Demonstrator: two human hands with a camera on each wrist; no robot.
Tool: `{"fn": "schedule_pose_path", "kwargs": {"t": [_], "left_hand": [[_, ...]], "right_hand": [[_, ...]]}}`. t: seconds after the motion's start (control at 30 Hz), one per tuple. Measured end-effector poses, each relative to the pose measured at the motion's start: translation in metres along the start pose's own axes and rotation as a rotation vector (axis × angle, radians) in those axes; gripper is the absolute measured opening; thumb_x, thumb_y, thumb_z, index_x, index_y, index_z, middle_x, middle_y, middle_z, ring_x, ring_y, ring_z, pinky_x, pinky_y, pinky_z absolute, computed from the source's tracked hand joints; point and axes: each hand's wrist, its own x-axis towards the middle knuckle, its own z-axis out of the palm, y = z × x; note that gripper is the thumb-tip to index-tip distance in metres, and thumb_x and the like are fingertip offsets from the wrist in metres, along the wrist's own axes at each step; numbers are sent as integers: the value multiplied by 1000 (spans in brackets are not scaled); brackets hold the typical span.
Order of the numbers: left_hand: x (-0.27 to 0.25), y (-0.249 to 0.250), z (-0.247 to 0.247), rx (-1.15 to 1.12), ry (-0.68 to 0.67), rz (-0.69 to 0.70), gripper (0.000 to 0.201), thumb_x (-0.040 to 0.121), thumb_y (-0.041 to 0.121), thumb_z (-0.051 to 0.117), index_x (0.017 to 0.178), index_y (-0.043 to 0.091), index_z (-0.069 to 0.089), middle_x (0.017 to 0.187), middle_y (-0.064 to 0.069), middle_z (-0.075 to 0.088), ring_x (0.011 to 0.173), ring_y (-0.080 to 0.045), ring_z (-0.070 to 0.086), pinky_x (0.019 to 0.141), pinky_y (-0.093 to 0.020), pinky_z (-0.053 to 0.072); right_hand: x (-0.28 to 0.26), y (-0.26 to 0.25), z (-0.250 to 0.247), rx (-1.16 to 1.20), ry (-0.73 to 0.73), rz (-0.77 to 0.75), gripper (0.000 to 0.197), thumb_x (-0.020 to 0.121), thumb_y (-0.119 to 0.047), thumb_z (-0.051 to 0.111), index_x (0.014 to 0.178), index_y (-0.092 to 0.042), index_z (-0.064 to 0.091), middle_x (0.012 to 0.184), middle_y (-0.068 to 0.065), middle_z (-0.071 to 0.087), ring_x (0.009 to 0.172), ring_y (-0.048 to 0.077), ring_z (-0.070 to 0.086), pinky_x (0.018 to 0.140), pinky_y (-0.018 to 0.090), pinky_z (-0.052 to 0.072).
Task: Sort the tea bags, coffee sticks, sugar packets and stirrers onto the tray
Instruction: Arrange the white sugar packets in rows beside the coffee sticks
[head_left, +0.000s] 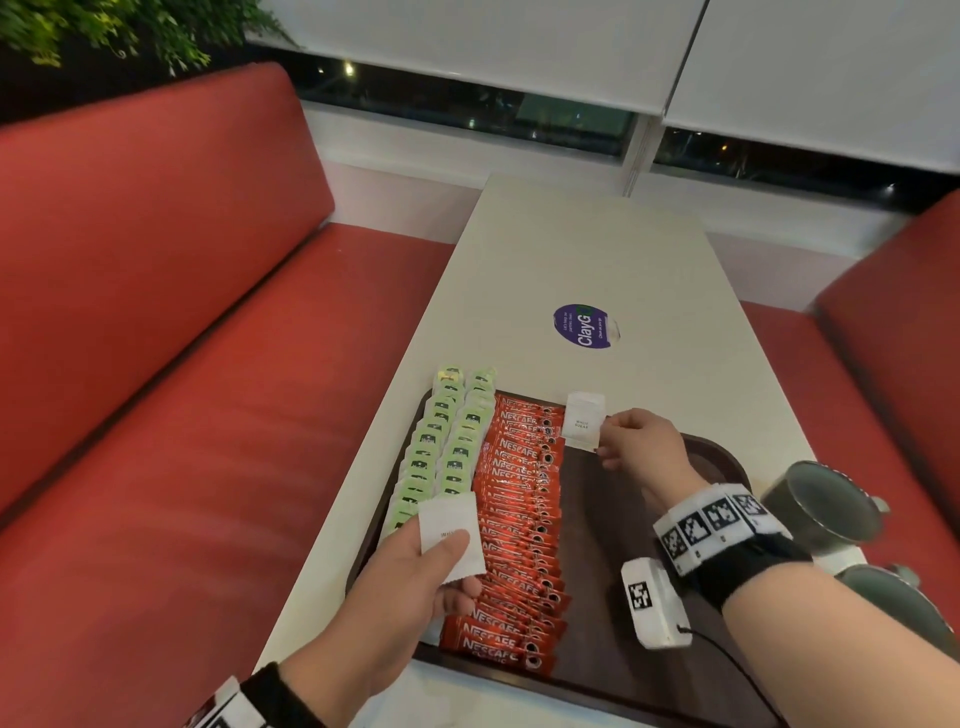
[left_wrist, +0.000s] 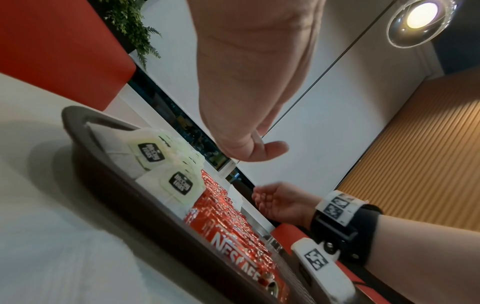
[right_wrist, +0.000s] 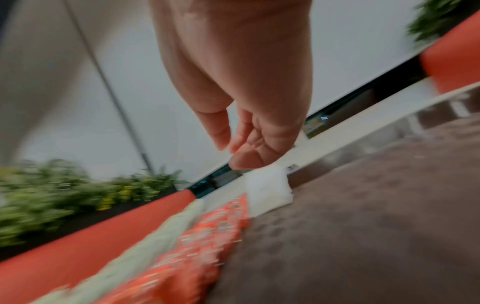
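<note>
Holding one sugar packet (head_left: 449, 538) in the left hand (head_left: 410, 587), thumb on top and fingers curled under it above the near coffee sticks (head_left: 519, 525), the person sets a second packet (head_left: 583, 421) with the right hand (head_left: 641, 449) at the far end of the tray (head_left: 722, 457), just right of the sticks, its far edge leaning on the rim. In the head view the right fingers seem to pinch this packet's right edge; the blurred right wrist view shows them loosely curled just above it, so I cannot tell whether the grip holds. Two rows of tea bags (head_left: 447, 447) fill the tray's left side; its right half is bare. The packets look light, thin and limp, likely to slide or flip, so an edge or corner pinch suits them best. The left wrist view shows the tea bag labels and the tray's raised rim from low down but not the left packet; only the head view shows both packets and two dark cups (head_left: 826, 506) on the worktop (head_left: 571, 249) at right. No stirrers are visible.
</note>
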Motion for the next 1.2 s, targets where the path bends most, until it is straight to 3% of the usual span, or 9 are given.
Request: {"fn": "schedule_pose_path", "kwargs": {"t": [0.1,0.17,0.33,0.47,0.57,0.63,0.73,0.9,1.2], "left_hand": [[1,1,6,39,-33,7,17,97,16,50,109,25,58,90,-10,68,63,-14,58,58,-26,50],[2,0,9,65,-45,12,18,97,16,50,111,25,57,93,-12,68,63,-13,58,59,-25,50],[1,0,19,72,-65,12,20,97,12,51,111,23,59,85,-10,66,60,-13,58,55,-25,49],[1,-1,21,75,-74,5,21,96,12,52,112,26,58,90,-10,66,61,-13,59,56,-25,48],[1,0,20,48,-71,-6,24,94,8,55,112,23,56,94,-12,67,63,-16,62,58,-26,50],[1,1,16,28,-57,3,26,92,3,57,112,18,55,103,-13,64,67,-19,65,63,-29,53],[0,2,6,11,-18,21,22,89,2,60,108,13,56,104,-12,59,73,-24,68,66,-29,55],[-6,3,-8,-19,13,32,13,90,5,60,102,6,60,98,-13,58,71,-23,67,64,-28,56],[-27,3,-38,-94,88,55,9,88,-1,59,96,-1,61,80,-11,55,65,-25,64,56,-27,55]], "right_hand": [[-62,-17,6,-49,-328,-174,6,87,-20,67,83,-18,70,78,-2,70,66,7,62,60,19,46],[-94,-22,12,-42,-510,-215,2,83,-21,72,82,-19,71,75,-3,70,65,4,61,62,17,46],[-109,-13,18,-18,-489,-242,8,77,-15,78,73,-20,73,74,6,68,67,12,58,70,30,49],[-117,-9,20,-11,-537,-245,13,77,-13,77,69,-21,71,70,0,66,65,11,56,68,28,48],[-120,-9,19,11,-551,-236,12,78,-10,75,70,-17,70,69,5,65,65,14,55,66,28,47],[-115,-13,15,44,-518,-212,10,80,-7,73,72,-11,69,67,11,64,61,14,56,62,24,47],[-82,-17,3,104,-281,-116,16,83,-2,68,69,-7,64,53,-1,59,44,4,51,46,14,40],[-3,-3,-12,-108,13,-29,17,85,-9,68,68,-9,64,63,5,62,53,14,51,49,24,39],[47,13,11,-268,-29,118,14,86,-7,62,72,-11,59,67,8,60,62,20,56,59,31,46]]}}
